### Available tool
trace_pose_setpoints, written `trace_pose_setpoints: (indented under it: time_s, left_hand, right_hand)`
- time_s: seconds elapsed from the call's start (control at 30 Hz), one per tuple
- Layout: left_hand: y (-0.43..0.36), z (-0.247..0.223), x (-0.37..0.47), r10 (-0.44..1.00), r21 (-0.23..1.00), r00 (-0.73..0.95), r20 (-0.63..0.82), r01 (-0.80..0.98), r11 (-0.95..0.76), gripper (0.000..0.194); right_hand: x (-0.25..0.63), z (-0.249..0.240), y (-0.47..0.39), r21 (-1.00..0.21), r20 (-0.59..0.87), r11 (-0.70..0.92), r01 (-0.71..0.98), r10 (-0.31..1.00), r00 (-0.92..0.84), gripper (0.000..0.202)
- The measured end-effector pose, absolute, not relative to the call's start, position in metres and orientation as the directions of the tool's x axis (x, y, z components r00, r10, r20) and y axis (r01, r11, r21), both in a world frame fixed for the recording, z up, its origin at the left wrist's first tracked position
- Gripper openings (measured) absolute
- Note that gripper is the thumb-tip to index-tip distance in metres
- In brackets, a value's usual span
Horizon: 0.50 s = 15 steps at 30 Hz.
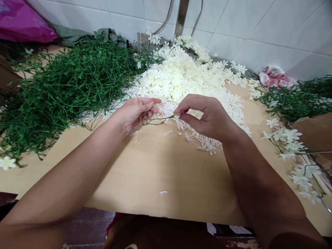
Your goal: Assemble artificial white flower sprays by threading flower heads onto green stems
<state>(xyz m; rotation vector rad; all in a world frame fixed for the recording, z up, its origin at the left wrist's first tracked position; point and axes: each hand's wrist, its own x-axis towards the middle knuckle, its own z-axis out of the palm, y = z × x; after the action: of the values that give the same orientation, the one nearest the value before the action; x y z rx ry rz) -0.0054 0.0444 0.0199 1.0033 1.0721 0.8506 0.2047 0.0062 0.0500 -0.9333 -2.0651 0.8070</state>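
My left hand [140, 112] is closed around one end of a thin green plastic flower stem [158, 121], its fingers curled and the index finger stretched to the right. At the stem's other tip, my right hand [201, 112] pinches with thumb and fingertips; a small white piece shows there, too small to make out. Just beyond both hands rises a big heap of white artificial flowers [181, 72]. Short white stick-like pieces [166, 108] lie scattered under and between the hands.
A large pile of green stems [85, 76] covers the left of the board [155, 166]. Finished-looking flower sprays [290, 141] lie at the right beside a cardboard box [313, 131]. A pink bag [23, 22] and a crumpled cloth [275, 76] sit near the tiled wall [241, 27].
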Motion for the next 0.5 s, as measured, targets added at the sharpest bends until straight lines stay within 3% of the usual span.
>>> trace_pose_setpoints:
  time_s: [0.13,0.23,0.4,0.5]
  left_hand:
    - [0.046,0.021,-0.009,0.951,0.982,0.248,-0.184,-0.002,0.190,0.023]
    - [0.046,0.025,-0.012,0.950,0.989,0.276,-0.143,-0.005,0.150,0.018]
    - [0.042,0.029,-0.012,0.921,0.981,0.366,-0.136,-0.077,0.176,0.028]
    - [0.038,0.028,-0.007,0.876,0.969,0.445,-0.186,-0.063,0.238,0.025]
  right_hand:
    - [0.208,0.048,0.008,-0.850,0.216,0.412,0.330,0.841,-0.496,0.012]
    - [0.203,0.033,0.011,-0.808,0.208,0.421,0.413,0.859,-0.468,0.009]
    - [0.185,0.005,0.012,-0.435,0.046,0.593,0.677,0.766,-0.642,0.005]
    - [0.182,-0.003,0.015,-0.337,0.040,0.618,0.710,0.763,-0.646,0.008]
